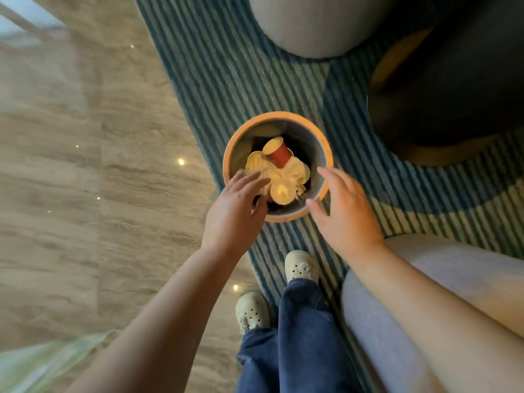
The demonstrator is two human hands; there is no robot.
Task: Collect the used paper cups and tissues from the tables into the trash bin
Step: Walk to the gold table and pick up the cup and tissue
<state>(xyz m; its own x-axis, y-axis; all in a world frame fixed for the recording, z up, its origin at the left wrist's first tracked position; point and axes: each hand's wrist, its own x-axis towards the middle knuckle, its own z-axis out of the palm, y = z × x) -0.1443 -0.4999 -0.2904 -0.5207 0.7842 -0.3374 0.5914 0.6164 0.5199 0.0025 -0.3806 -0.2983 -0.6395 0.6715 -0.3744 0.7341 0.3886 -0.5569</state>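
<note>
1. The pale stone-patterned floor (71, 194) filled the left side, and a blue striped rug (226, 80) lay on its right part.
2. The round trash bin (283, 116) stood upright on the rug, near the rug's left edge.
3. A grey pouf (312, 24) sat at the rug's far edge, with a dark round piece (453, 95) on the right.
4. A grey seat (453, 259) occupied the near right corner.
5. One pale clog (302, 266) stood on the rug, the other (252, 310) at its edge.

Glossy stone-look floor (85, 165); woven striped rug (226, 66); paper cups (279, 156); denim trousers (297, 336).
</note>
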